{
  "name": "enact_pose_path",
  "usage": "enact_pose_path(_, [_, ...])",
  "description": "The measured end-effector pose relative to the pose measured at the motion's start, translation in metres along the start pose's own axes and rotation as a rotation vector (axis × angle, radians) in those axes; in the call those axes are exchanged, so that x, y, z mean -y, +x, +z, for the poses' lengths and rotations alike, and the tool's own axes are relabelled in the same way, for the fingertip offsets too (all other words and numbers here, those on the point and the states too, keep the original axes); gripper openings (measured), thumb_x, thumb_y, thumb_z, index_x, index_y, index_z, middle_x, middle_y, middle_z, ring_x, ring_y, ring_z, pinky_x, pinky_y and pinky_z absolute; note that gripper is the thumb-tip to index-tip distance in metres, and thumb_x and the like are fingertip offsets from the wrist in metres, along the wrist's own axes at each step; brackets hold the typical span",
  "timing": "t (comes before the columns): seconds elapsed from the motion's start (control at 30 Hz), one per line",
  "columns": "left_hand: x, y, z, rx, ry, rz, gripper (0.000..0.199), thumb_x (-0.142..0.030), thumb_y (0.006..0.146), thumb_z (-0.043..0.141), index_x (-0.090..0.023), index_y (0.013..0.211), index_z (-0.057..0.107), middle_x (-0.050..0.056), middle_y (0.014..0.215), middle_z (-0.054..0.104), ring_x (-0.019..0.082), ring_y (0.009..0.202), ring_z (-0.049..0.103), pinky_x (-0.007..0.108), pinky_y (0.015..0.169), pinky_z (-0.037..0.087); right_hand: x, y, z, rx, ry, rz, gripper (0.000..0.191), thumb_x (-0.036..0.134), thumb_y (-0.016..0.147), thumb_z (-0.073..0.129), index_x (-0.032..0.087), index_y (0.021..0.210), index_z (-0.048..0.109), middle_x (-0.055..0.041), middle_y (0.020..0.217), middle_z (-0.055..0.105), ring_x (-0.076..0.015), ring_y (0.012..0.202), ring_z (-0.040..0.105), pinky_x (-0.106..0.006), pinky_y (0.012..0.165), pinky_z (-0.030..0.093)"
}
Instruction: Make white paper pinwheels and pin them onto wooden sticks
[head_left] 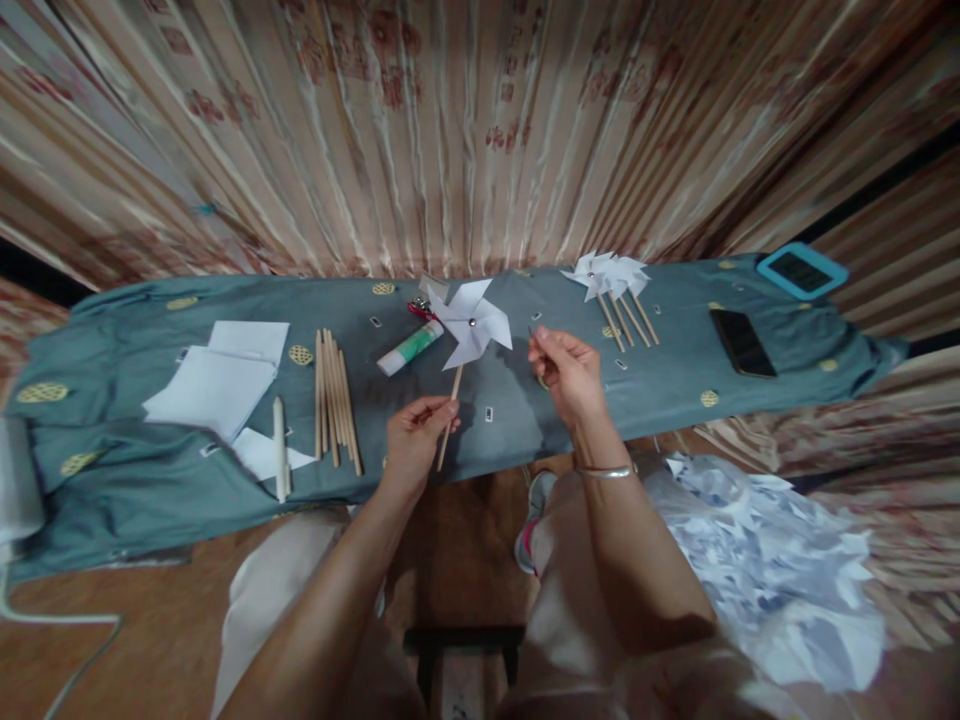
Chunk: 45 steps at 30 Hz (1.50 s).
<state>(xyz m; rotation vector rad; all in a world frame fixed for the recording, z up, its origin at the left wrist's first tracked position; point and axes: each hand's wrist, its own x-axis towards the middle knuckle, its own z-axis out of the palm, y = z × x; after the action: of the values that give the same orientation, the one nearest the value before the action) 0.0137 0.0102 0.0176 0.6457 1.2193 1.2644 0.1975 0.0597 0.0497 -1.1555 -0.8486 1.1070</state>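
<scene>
A white paper pinwheel (472, 322) with a small dark pin at its centre stands up on a thin wooden stick (451, 415). My left hand (418, 435) is closed round that stick below the blades. To the right of the blades, my right hand (566, 368) is raised with thumb and fingers pinched together. A tiny dark tip pokes out of the pinch, too small to name. Behind the pinwheel's left side lie a green and white glue stick (411, 347) and a small red and metal item (421, 305).
On the green cloth (517, 430) are white paper sheets (214, 385), several loose sticks (334, 400), a white pen-like tool (280, 450), several finished pinwheels (611, 275), a phone (742, 342) and a blue-framed device (802, 270). A plastic bag of white paper pieces (780, 570) is at lower right.
</scene>
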Motion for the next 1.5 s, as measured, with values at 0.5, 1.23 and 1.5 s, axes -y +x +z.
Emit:
enact_pose_path(0.5, [0.001, -0.004, 0.003, 0.053, 0.049, -0.042, 0.052, -0.052, 0.035, 0.094, -0.016, 0.065, 0.073, -0.001, 0.056, 0.065, 0.010, 0.052, 0.058, 0.022, 0.057, 0.048, -0.007, 0.003, -0.003, 0.011, -0.118, -0.020, 0.021, 0.038, 0.053, 0.086, 0.023, 0.059, 0.073, 0.0030, 0.063, 0.067, -0.0112, 0.063, 0.052, -0.026, 0.065, 0.042])
enact_pose_path(1.23, [0.001, -0.006, 0.003, 0.092, 0.100, -0.021, 0.045, -0.050, 0.039, 0.093, -0.017, 0.064, 0.074, 0.000, 0.055, 0.066, 0.011, 0.053, 0.058, 0.023, 0.057, 0.047, -0.009, -0.003, 0.014, 0.138, 0.231, 0.219, 0.036, 0.043, 0.047, 0.092, 0.023, 0.070, 0.072, 0.0009, 0.075, 0.075, -0.0143, 0.071, 0.067, -0.025, 0.068, 0.053])
enact_pose_path(1.5, [0.005, -0.005, 0.005, 0.122, 0.157, -0.021, 0.043, -0.051, 0.042, 0.091, -0.018, 0.062, 0.072, 0.000, 0.050, 0.064, 0.012, 0.047, 0.055, 0.023, 0.049, 0.043, -0.013, 0.000, 0.018, 0.120, 0.281, 0.205, 0.032, 0.030, 0.048, 0.091, 0.019, 0.073, 0.074, -0.0023, 0.076, 0.078, -0.0228, 0.086, 0.075, -0.032, 0.080, 0.059])
